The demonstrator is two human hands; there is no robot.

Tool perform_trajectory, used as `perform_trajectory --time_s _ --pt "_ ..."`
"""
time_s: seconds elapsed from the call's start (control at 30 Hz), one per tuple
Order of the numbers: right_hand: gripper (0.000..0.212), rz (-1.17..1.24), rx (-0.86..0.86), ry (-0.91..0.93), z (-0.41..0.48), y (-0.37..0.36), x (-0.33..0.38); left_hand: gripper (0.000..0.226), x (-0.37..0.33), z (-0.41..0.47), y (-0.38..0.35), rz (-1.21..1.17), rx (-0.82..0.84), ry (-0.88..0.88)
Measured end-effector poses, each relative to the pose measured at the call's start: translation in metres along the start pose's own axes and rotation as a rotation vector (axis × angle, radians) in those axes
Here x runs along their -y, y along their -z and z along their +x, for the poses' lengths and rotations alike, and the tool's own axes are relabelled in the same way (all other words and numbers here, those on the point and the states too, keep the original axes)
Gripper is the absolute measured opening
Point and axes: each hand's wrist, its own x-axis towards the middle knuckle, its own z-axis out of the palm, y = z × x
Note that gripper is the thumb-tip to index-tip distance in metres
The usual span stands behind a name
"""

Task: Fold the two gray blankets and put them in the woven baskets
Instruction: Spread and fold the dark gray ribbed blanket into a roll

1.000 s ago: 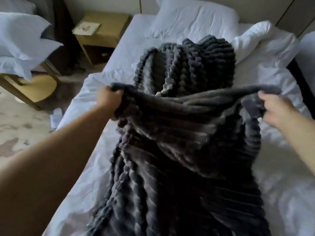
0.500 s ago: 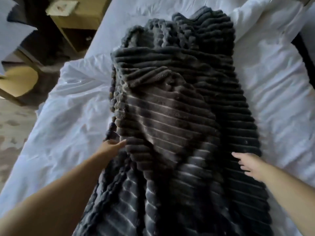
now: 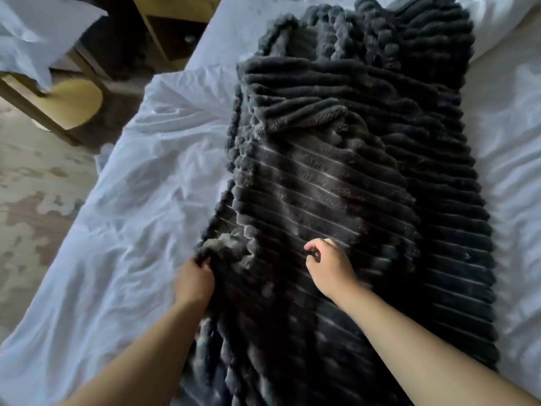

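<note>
The left grip (image 3: 194, 284) curls round the bunched left edge of the gray blanket (image 3: 336, 171), which lies lengthwise on the white bed (image 3: 131, 230) and stretches away beyond both hands. Near it, to the right, the right grip (image 3: 329, 265) pinches a rib on the blanket's top.

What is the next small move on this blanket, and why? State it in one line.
Probably tug the bunched left edge outward to flatten it before folding further. The left hand grips the gray blanket at that crumpled edge, the right hand pinches a rib near the middle, and the top layer lies rumpled and askew on the white bed.
</note>
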Motion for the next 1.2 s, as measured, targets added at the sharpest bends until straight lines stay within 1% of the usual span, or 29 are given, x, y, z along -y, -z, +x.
perform_trajectory --time_s 0.03,0.07,0.13,0.17,0.23,0.33,0.4,0.47,0.5,0.57,0.63,0.67,0.7,0.73,0.77,0.8,0.83,0.87,0.9,0.93,0.97,1.0,1.07,1.1,1.13,1.17,1.2 --pt "0.021 -0.02 0.047 0.023 0.005 -0.01 0.012 0.025 0.018 0.005 0.009 -0.061 -0.076 0.121" --pt "0.02 -0.039 0.086 0.022 0.01 -0.021 0.021 0.026 0.036 0.009 0.016 -0.095 -0.083 0.237" --pt "0.02 -0.064 0.145 -0.034 0.016 -0.039 0.029 0.029 0.069 0.011 0.02 -0.106 0.036 0.391" --pt "0.02 -0.087 0.156 -0.065 0.017 -0.046 0.029 0.034 0.08 0.011 0.02 -0.108 0.099 0.406" --pt "0.022 -0.13 0.141 -0.116 0.018 -0.052 0.018 0.037 0.086 0.012 0.016 -0.208 0.154 0.335" --pt "0.024 -0.112 0.052 -0.209 0.005 -0.041 -0.018 0.025 0.076 0.013 0.009 -0.348 0.177 0.163" --pt "0.025 -0.13 -0.031 -0.295 -0.012 -0.021 -0.054 0.02 0.063 0.01 0.004 -0.427 0.263 0.083" --pt "0.029 -0.154 -0.107 -0.463 -0.036 0.006 -0.097 0.017 0.053 0.004 -0.001 -0.518 0.406 0.065" --pt "0.032 -0.167 -0.144 -0.584 -0.052 0.02 -0.118 0.017 0.05 -0.001 -0.003 -0.54 0.485 0.071" --pt "0.043 -0.203 -0.24 -0.836 -0.089 0.047 -0.161 0.023 0.049 -0.012 -0.007 -0.503 0.58 0.092" --pt "0.064 -0.189 -0.296 -1.03 -0.129 0.068 -0.198 0.028 0.05 -0.023 -0.012 -0.36 0.6 0.102" --pt "0.072 -0.113 -0.296 -1.097 -0.147 0.072 -0.215 0.03 0.048 -0.029 -0.014 -0.263 0.607 0.103" --pt "0.073 0.055 -0.282 -1.112 -0.164 0.074 -0.226 0.033 0.044 -0.035 -0.014 -0.177 0.619 0.101" --pt "0.065 0.259 -0.244 -1.088 -0.177 0.074 -0.233 0.033 0.038 -0.041 -0.014 -0.122 0.635 0.096" --pt "0.053 0.428 -0.172 -1.075 -0.186 0.075 -0.234 0.03 0.029 -0.047 -0.011 -0.093 0.662 0.086" --pt "0.039 0.535 -0.104 -1.067 -0.191 0.079 -0.23 0.026 0.016 -0.054 -0.005 -0.08 0.704 0.067" --pt "0.029 0.571 -0.057 -1.036 -0.19 0.086 -0.223 0.024 0.001 -0.057 0.003 -0.067 0.747 0.043" --pt "0.024 0.561 -0.036 -0.984 -0.184 0.096 -0.216 0.022 -0.016 -0.06 0.013 -0.038 0.773 0.009" --pt "0.025 0.497 -0.053 -0.924 -0.173 0.11 -0.207 0.021 -0.036 -0.062 0.026 -0.01 0.771 -0.035" --pt "0.028 0.44 -0.093 -0.852 -0.161 0.128 -0.193 0.019 -0.057 -0.061 0.039 -0.005 0.729 -0.082" --pt "0.033 0.428 -0.158 -0.772 -0.148 0.146 -0.18 0.019 -0.079 -0.06 0.052 -0.048 0.649 -0.129" --pt "0.038 0.494 -0.248 -0.688 -0.135 0.166 -0.168 0.018 -0.1 -0.057 0.063 -0.159 0.539 -0.168" --pt "0.043 0.733 -0.497 -0.561 -0.11 0.209 -0.143 0.016 -0.14 -0.046 0.086 -0.537 0.34 -0.175" --pt "0.04 0.848 -0.605 -0.502 -0.098 0.229 -0.135 0.019 -0.156 -0.039 0.096 -0.693 0.293 -0.181" --pt "0.035 0.91 -0.663 -0.451 -0.086 0.246 -0.127 0.025 -0.167 -0.033 0.103 -0.772 0.303 -0.189" --pt "0.031 0.92 -0.672 -0.405 -0.077 0.257 -0.121 0.032 -0.172 -0.029 0.107 -0.755 0.35 -0.189" --pt "0.033 0.89 -0.639 -0.375 -0.068 0.262 -0.122 0.041 -0.171 -0.026 0.106 -0.666 0.388 -0.163"
